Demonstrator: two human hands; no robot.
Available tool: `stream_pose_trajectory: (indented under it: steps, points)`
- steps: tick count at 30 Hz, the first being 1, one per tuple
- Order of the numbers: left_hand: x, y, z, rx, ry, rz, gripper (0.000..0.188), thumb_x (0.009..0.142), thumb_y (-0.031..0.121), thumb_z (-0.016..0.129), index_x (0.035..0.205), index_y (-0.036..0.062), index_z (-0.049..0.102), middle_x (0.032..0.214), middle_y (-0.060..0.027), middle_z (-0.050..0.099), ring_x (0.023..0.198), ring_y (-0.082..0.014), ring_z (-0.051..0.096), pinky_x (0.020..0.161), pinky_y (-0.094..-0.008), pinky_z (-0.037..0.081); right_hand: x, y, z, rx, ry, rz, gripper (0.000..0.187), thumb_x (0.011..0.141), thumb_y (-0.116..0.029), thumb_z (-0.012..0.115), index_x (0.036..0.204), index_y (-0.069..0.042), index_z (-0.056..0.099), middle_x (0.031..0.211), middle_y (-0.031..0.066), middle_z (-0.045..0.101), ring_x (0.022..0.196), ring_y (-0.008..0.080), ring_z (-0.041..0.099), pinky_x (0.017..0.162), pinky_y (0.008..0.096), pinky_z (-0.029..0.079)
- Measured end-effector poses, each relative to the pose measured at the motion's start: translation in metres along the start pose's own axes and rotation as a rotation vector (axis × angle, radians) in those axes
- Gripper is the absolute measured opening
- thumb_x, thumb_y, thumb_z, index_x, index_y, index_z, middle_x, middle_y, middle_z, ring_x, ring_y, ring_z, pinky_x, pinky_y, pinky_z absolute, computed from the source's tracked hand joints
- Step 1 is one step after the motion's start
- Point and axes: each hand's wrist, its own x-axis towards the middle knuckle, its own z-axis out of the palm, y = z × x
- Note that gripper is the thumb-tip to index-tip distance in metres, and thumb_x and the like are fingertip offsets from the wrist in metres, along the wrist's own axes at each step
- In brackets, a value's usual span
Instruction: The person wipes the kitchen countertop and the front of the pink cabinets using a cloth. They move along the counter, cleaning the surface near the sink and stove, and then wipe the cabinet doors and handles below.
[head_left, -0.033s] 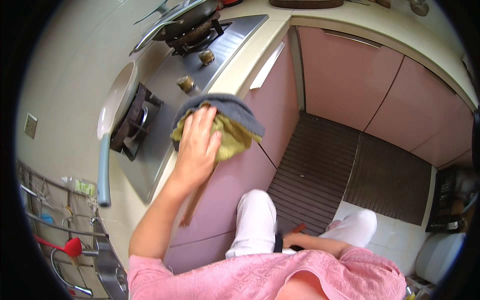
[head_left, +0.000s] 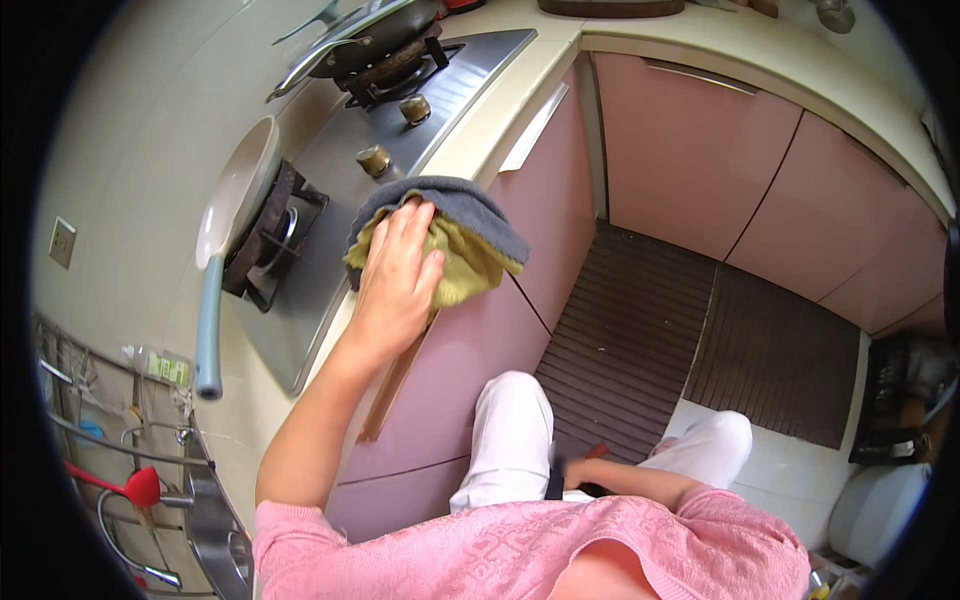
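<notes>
At the front edge of the stove counter, my left hand presses on a folded cloth, grey-blue on one side and yellow-green on the other. Its fingers lie over the cloth, with the thumb against the yellow-green face. Beneath that hand, the wooden-brown handle of a pink drawer or cabinet front shows. Low by my knees, my right hand is closed around something dark with a reddish end, partly hidden and too blurred to name.
A cream frying pan with a blue handle rests on the near burner, a lidded dark pan on the far one. Two knobs stand on the steel hob. At left are a sink and a red utensil. Dark ribbed mats cover the floor.
</notes>
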Motion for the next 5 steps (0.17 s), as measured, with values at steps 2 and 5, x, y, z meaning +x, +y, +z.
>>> stream_pose_trajectory:
  steps: [2,5]
  points:
    - [-0.001,-0.004,0.005,0.056,-0.031,-0.047,0.052,0.102,0.019,0.056,0.147,-0.0045,0.045,0.151,-0.0246,0.046,0.142,-0.0388,0.042,0.120,-0.0431,0.030,-0.011,0.011,0.000,0.019,0.258,-0.113,0.042,0.092,-0.045,0.061,0.111,-0.008,0.069,0.113,0.0200,0.067,0.103,0.0363,0.064,0.088,0.0475,0.048]
    - [0.013,-0.014,0.006,0.023,-0.177,-0.090,0.061,0.102,0.024,0.058,0.154,-0.0011,0.038,0.160,-0.0238,0.038,0.152,-0.0367,0.030,0.124,-0.0427,0.024,-0.045,0.007,-0.013,0.103,0.580,-0.117,0.039,0.087,-0.045,0.065,0.078,-0.008,0.076,0.081,0.0186,0.073,0.072,0.0321,0.069,0.066,0.0489,0.051]
